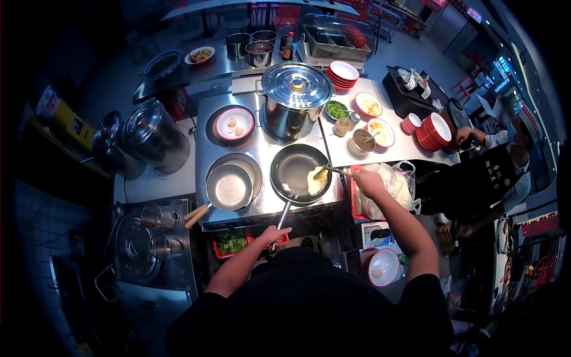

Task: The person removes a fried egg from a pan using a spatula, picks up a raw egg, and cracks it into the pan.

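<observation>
My left hand point(273, 236) is closed around the metal handle of a black frying pan point(292, 159), which sits on the steel stove top. Inside the pan, on the right, lies a yellow and white fried egg point(316, 182); a small white scrap is near the lower left. My right hand point(370, 183) grips a brown-handled spatula point(338, 171), its tip reaching the egg; the exact shape of that tip is hard to make out. Left of the pan are a saucepan point(229, 186) with wooden handles beside it and a red-rimmed bowl point(226, 116) holding several eggs.
Behind the pan stands a tall lidded stockpot point(291, 113). To the right are a metal sauce pot point(362, 141), bowls of food, stacked red-rimmed bowls point(433, 132) and a plastic bag point(389, 193). A co-worker in a dark apron point(485, 172) stands at the far right.
</observation>
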Demonstrator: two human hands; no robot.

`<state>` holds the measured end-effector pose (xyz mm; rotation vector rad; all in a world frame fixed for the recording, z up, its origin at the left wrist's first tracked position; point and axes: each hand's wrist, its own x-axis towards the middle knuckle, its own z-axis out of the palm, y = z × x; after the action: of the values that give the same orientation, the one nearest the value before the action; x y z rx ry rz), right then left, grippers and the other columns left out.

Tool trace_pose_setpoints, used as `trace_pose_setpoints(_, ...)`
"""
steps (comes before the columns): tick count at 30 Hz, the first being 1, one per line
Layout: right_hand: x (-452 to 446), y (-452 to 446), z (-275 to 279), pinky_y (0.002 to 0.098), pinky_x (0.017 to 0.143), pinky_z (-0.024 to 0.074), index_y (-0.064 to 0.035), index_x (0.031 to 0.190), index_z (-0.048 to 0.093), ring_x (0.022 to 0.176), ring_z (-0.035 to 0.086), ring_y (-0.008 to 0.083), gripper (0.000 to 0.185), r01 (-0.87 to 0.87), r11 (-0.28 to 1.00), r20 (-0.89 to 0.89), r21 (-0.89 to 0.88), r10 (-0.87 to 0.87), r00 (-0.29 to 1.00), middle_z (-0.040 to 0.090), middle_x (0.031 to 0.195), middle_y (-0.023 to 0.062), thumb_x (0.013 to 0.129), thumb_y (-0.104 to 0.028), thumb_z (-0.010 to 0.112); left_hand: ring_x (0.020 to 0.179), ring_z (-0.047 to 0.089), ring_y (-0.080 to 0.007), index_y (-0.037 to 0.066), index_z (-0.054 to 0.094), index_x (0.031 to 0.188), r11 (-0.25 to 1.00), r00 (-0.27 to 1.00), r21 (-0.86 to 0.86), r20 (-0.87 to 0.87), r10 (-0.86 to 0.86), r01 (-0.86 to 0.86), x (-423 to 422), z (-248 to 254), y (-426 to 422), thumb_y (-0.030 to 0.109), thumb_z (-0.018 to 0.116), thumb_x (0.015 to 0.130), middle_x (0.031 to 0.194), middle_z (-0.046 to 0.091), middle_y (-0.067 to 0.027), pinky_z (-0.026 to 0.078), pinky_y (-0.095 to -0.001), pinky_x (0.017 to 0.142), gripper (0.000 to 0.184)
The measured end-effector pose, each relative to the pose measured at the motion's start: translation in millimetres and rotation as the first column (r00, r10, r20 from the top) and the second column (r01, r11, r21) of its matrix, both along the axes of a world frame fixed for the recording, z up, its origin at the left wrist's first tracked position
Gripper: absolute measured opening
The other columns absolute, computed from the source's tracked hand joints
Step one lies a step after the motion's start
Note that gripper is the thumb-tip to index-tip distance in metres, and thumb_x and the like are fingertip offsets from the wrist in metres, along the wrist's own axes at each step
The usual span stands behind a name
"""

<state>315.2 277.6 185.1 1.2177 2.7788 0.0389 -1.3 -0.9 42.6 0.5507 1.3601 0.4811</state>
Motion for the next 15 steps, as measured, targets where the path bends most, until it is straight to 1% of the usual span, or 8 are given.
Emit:
trace_pose_setpoints(2, 1.8, 1.1, -4.1, 0.0477, 0.067, 0.0516, -0.0102, 0.091, 0.063, 0.079, 0.066, 0.0338, 0.013, 0.002, 1.000, 0.011, -0.002, -0.002, 1.000, 0.064, 0.084, 0.0126, 0.091, -0.021, 0.055, 0.041, 0.047, -0.0119, 0.011, 0.051, 0.061, 1.000, 1.000, -0.006, 0.005, 0.011, -0.011, 1.1, -6.0, 0.4, 0.048, 0.074, 0.085, 0.051, 0.049, -0.0015, 0.034, -0.0289, 0.040, 0.050)
trace_pose_setpoints(7, 0.5, -0.2, -3.5, 0.0476, 0.067, 0.0517, -0.0099, 0.090, 0.063, 0.079, 0.066, 0.0338, 0.013, 0.003, 1.000, 0.031, 0.009, -0.003, 1.000, 0.064, 0.084, 0.0128, 0.091, -0.020, 0.055, 0.041, 0.047, -0.0121, 0.010, 0.051, 0.061, 1.000, 1.000, -0.005, -0.006, 0.009, -0.009, 1.1, -2.2, -0.6, 0.048, 0.074, 0.086, 0.051, 0.049, -0.0014, 0.034, -0.0292, 0.040, 0.050)
trace_pose_setpoints(9, -0.9, -1.9, 0.3, 0.0474, 0.067, 0.0518, -0.0102, 0.091, 0.064, 0.079, 0.066, 0.0338, 0.014, 0.004, 1.000, 0.011, 0.007, -0.004, 1.000, 0.065, 0.085, 0.0130, 0.091, -0.020, 0.055, 0.041, 0.047, -0.0124, 0.010, 0.051, 0.061, 1.000, 1.000, -0.001, -0.001, 0.004, -0.004, 1.1, -0.7, -0.8, 0.048, 0.074, 0.086, 0.051, 0.049, -0.0017, 0.034, -0.0291, 0.040, 0.050)
trace_pose_setpoints(14, -1.2, -4.7, -2.6, 0.0472, 0.068, 0.0522, -0.0112, 0.093, 0.067, 0.080, 0.066, 0.0336, 0.015, 0.015, 1.000, -0.003, -0.004, -0.015, 1.000, 0.065, 0.086, 0.0132, 0.091, -0.021, 0.055, 0.041, 0.048, -0.0126, 0.009, 0.052, 0.062, 1.000, 1.000, 0.017, 0.015, 0.018, -0.019, 2.4, -33.4, -1.7, 0.048, 0.075, 0.085, 0.051, 0.050, -0.0024, 0.034, -0.0291, 0.040, 0.051)
trace_pose_setpoints(15, -1.1, -4.4, -3.7, 0.0472, 0.068, 0.0523, -0.0114, 0.094, 0.067, 0.080, 0.066, 0.0336, 0.016, 0.019, 1.000, -0.003, -0.005, -0.019, 1.000, 0.065, 0.086, 0.0132, 0.091, -0.022, 0.055, 0.041, 0.048, -0.0126, 0.009, 0.052, 0.062, 1.000, 1.000, 0.020, 0.016, 0.021, -0.021, 2.3, -32.6, -1.6, 0.048, 0.075, 0.085, 0.051, 0.050, -0.0026, 0.034, -0.0291, 0.040, 0.051)
